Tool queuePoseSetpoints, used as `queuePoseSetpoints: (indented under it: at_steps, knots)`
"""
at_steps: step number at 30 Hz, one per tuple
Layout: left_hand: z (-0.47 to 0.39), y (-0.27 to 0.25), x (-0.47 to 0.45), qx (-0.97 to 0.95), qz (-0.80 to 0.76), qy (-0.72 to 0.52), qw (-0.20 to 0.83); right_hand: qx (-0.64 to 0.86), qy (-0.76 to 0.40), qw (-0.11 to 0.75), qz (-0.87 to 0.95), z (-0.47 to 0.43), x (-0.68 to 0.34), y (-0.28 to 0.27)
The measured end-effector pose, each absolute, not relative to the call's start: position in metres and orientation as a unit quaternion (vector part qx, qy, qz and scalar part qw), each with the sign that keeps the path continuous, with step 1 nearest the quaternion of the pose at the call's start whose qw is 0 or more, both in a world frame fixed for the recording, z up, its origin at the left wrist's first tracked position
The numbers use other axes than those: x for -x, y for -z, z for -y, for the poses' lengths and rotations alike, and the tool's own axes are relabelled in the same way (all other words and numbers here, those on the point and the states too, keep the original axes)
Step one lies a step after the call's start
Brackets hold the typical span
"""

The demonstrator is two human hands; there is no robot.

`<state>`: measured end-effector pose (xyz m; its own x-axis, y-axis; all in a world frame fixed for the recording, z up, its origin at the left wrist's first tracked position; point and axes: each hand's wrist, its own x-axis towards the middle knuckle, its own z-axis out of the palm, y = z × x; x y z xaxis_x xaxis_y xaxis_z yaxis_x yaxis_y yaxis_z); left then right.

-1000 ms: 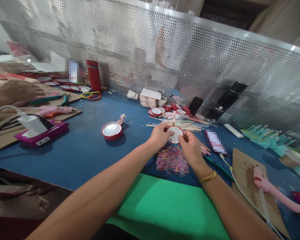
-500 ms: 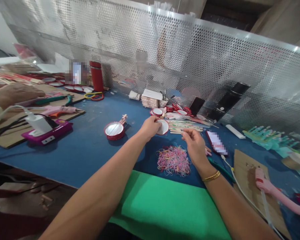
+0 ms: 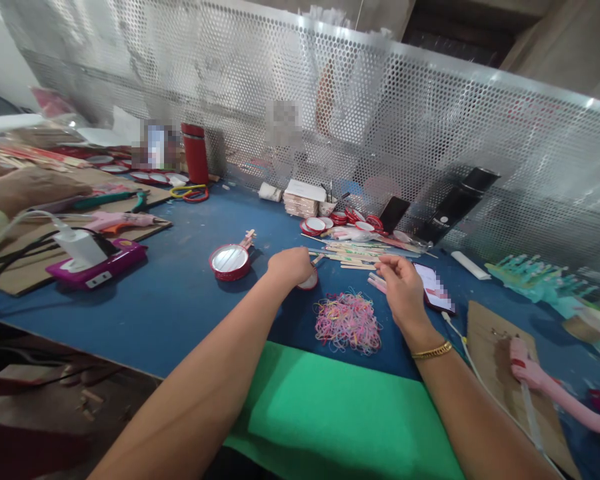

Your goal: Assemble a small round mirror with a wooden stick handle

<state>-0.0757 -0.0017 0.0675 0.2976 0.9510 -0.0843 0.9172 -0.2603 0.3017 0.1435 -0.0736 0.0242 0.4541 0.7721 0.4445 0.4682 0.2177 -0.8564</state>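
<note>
My left hand (image 3: 291,267) is closed on a red-rimmed round disc (image 3: 309,279), tilted and partly covered by the fingers, with a short wooden piece showing at its top. To the right, my right hand (image 3: 401,288) has thumb and fingertips pinched together; whatever is between them is too small to make out. Pale pink sticks (image 3: 377,283) lie beside its fingers. Between and below the hands is a heap of coloured rubber bands (image 3: 347,321). A stack of similar red-rimmed discs (image 3: 230,261) with wooden sticks stands to the left.
Behind the hands lie flat wooden sticks (image 3: 357,257) and more red-rimmed discs (image 3: 315,225). A phone (image 3: 434,287) and a pink glue gun (image 3: 543,383) are at right. At left are a purple power strip (image 3: 100,267) and a co-worker's hand (image 3: 30,190). A perforated metal panel (image 3: 240,87) stands behind.
My left hand has moved slightly left and down with the disc, which has turned from facing up to tilted. My right hand has shifted a little to the right.
</note>
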Motion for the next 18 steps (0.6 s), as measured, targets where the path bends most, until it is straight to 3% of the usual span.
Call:
queuePoseSetpoints:
  at_steps: [4,10,18]
  knots:
    - [0.003,-0.066,0.076,-0.798,-0.587,-0.039,0.13,0.63,-0.096,0.568,0.521,0.072,-0.152,-0.025]
    - [0.009,-0.072,0.076,-0.801,-0.589,-0.029,0.102,0.655,-0.124,0.446,0.598,0.07,-0.153,-0.026]
    - [0.016,-0.075,0.076,-0.807,-0.585,-0.048,0.068,0.657,0.008,0.209,0.725,0.039,-0.12,-0.043]
